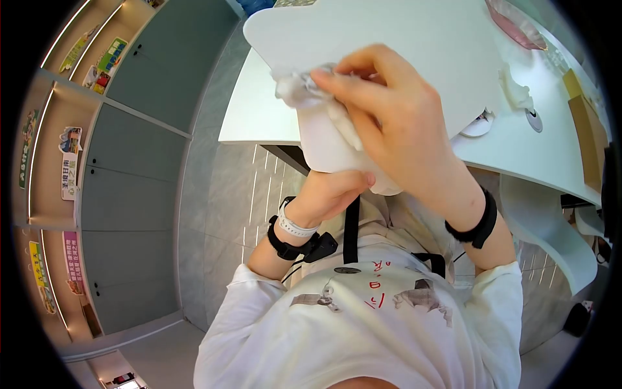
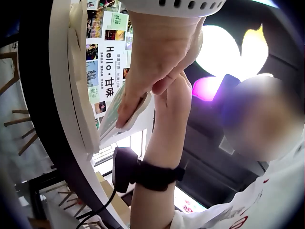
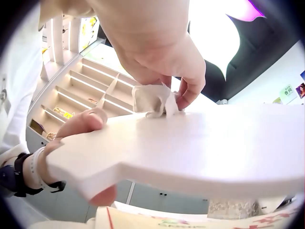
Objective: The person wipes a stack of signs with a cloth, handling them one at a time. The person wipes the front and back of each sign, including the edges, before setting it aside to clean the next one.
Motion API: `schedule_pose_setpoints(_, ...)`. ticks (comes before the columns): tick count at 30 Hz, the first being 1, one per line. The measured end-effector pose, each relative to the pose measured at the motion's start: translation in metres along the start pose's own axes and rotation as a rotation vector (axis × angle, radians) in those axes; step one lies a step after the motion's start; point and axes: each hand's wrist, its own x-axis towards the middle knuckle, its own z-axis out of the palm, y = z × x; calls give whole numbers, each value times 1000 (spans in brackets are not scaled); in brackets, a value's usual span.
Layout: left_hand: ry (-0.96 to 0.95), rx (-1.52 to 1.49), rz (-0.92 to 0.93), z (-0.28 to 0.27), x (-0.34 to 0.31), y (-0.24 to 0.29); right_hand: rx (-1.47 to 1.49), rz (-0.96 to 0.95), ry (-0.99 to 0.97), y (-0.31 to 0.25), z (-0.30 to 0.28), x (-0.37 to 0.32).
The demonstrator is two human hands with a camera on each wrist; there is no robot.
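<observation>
The white board is sticking out past the near edge of the desk, with the left hand gripping its near end, thumb on top and fingers underneath. The right hand's grip is a pinch, thumb and fingers bunched round a crumpled white tissue that sits on the board's top face near the edge. Honestly, for working that tissue over the board, I'd fold it into a flatter pad, cause a loose wad probably leaves patches untouched. Light, even pressure, fingertips behind the paper, and go gently round the curved corner and the notch so it doesn't snag and tear. I'd brace the board firmly with the left hand too, since pushing on an overhanging bit could tip it, and shift that thumb to reach what's under it. Can't tell if the tissue's damp.
</observation>
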Motion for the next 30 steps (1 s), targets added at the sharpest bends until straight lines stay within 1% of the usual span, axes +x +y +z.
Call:
schedule_pose_setpoints(1,-31,-12,-3,-2,3,0,20,-1,-7,1,0,5)
schedule_pose_setpoints(3,-80,-29,-5,-5,6,-1,15,-90,-57,-6,3,3)
schedule_pose_setpoints(6,-52,-43,-9,-1,5,2,81,-166,-171,-26,6,-19)
schedule_pose_setpoints(8,-6,-43,-17,7,1,6,128,-209,-164,-29,6,-27)
schedule_pose_setpoints(9,23,-47,-33,13,-1,9,142,-118,-223,-30,-1,-23)
schedule_pose_setpoints(12,126,-55,-96,26,0,9,7,-130,-27,-8,-1,4)
schedule_pose_setpoints(13,40,171,-23,12,2,5,14,-114,-23,-5,-1,10)
schedule_pose_setpoints(15,-113,-93,60,-6,6,-8,19,-133,-63,-10,-1,7)
schedule_pose_setpoints(17,-159,0,142,-10,8,-11,20,-159,-105,-20,1,-6)
schedule_pose_setpoints(19,-89,453,218,-14,7,-11,19,-186,-147,-32,4,-25)
schedule_pose_setpoints(21,-12,908,288,-16,7,-10,36,-136,-140,-23,0,-17)
schedule_pose_setpoints(24,-157,71,103,3,6,0,7,-88,-59,-4,-8,10)
schedule_pose_setpoints(25,-151,268,162,11,6,4,-18,-86,-20,1,-9,16)
schedule_pose_setpoints(28,-36,463,223,22,5,4,51,-180,14,-4,0,13)
schedule_pose_setpoints(30,48,499,233,23,11,-10,140,-155,-26,-17,4,0)
